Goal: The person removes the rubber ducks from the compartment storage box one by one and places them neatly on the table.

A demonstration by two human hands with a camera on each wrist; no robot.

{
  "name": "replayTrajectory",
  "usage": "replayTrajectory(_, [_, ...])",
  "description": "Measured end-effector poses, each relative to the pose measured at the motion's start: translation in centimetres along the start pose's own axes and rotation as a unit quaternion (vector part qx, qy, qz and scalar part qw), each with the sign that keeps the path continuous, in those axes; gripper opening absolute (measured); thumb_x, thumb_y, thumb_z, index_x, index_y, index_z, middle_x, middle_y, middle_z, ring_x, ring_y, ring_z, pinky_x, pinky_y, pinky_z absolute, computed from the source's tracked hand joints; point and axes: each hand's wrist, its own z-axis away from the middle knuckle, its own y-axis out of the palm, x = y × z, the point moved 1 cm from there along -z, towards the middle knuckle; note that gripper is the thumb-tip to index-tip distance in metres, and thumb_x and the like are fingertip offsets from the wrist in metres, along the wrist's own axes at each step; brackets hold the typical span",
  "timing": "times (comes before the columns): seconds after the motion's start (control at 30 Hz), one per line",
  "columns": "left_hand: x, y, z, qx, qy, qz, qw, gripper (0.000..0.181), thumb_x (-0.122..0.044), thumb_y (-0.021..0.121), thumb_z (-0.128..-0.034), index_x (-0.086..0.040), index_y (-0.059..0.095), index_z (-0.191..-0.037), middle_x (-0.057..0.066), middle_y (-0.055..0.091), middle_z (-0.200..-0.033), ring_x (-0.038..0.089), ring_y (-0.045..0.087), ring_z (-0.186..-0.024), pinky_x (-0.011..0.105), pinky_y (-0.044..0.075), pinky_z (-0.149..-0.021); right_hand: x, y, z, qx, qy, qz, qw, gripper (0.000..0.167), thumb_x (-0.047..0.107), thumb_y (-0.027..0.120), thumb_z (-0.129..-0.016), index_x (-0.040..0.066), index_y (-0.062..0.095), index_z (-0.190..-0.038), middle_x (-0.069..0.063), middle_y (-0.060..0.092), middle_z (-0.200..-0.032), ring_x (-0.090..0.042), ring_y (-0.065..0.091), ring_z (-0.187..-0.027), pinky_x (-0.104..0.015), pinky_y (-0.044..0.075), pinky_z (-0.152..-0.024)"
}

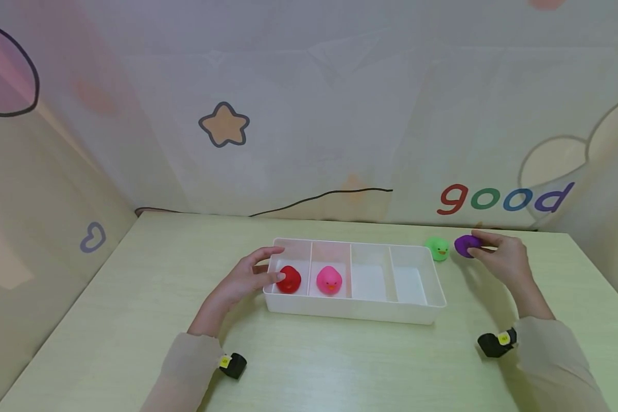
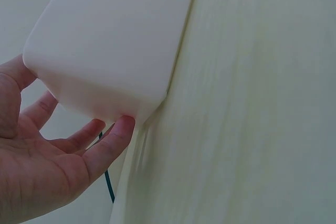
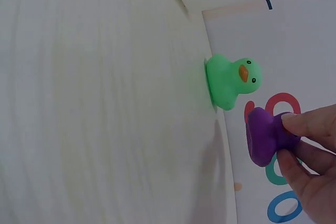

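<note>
A purple rubber duck (image 3: 264,136) is pinched between the thumb and fingers of my right hand (image 1: 504,260), lifted off the table. Just left of it a green rubber duck (image 1: 438,249) stands on the table by the tray's far right corner. My left hand (image 1: 247,274) grips the left end of a white divided tray (image 1: 350,309), thumb over the rim and fingertips against the end wall (image 2: 100,95). Inside the tray, a red rubber duck (image 1: 289,280) sits in the leftmost compartment and a pink rubber duck (image 1: 329,281) in the second. The two right compartments hold nothing.
The light wooden table (image 1: 314,366) meets a printed cloth backdrop (image 1: 309,131) behind the tray, close beyond the green and purple ducks. More cloth rises along the left and right sides. Black wrist cameras (image 1: 233,365) are worn at both cuffs.
</note>
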Motion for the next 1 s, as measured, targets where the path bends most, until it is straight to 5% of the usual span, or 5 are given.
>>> replayTrajectory(0.17, [-0.2, 0.0, 0.2, 0.0, 0.001, -0.007, 1.0, 0.055, -0.019, 0.066, -0.082, -0.022, 0.045, -0.133, 0.005, 0.034, -0.14, 0.035, 0.037, -0.124, 0.043, 0.046, -0.089, -1.0, 0.3, -0.3, -0.002, -0.02, 0.023, 0.9995, 0.038, 0.006, 0.063, -0.083, -0.01, 0.055, -0.117, -0.031, 0.056, -0.109, -0.046, 0.055, -0.099, -0.013, 0.041, -0.062])
replayTrajectory(0.33, [-0.3, 0.0, 0.4, -0.001, 0.003, -0.01, 0.9999, 0.055, -0.019, 0.066, -0.082, -0.023, 0.045, -0.132, 0.004, 0.034, -0.14, 0.035, 0.038, -0.124, 0.044, 0.046, -0.089, -1.6, 0.7, -0.7, 0.02, -0.011, 0.019, 0.9996, 0.039, 0.004, 0.061, -0.084, -0.011, 0.053, -0.119, -0.032, 0.054, -0.112, -0.047, 0.052, -0.102, -0.045, 0.046, -0.079])
replayTrajectory(0.43, [-0.4, 0.0, 0.5, -0.004, 0.0, -0.012, 0.9999, 0.055, -0.019, 0.067, -0.0816, -0.025, 0.046, -0.132, 0.003, 0.034, -0.14, 0.035, 0.037, -0.125, 0.044, 0.046, -0.089, -1.8, 1.0, -0.9, 0.039, 0.001, 0.013, 0.9992, 0.04, 0.004, 0.06, -0.084, -0.011, 0.05, -0.121, -0.033, 0.052, -0.115, -0.048, 0.05, -0.104, -0.053, 0.042, -0.085])
replayTrajectory(1.0, [-0.3, 0.0, 0.5, 0.009, 0.008, 0.011, 0.9999, 0.056, -0.018, 0.067, -0.0815, -0.023, 0.044, -0.133, 0.007, 0.037, -0.137, 0.034, 0.04, -0.122, 0.04, 0.049, -0.085, -1.9, 1.1, -1.1, 0.075, 0.015, 0.022, 0.9969, 0.041, 0.001, 0.06, -0.083, -0.01, 0.05, -0.121, -0.034, 0.049, -0.118, -0.049, 0.047, -0.106, -0.053, 0.041, -0.086])
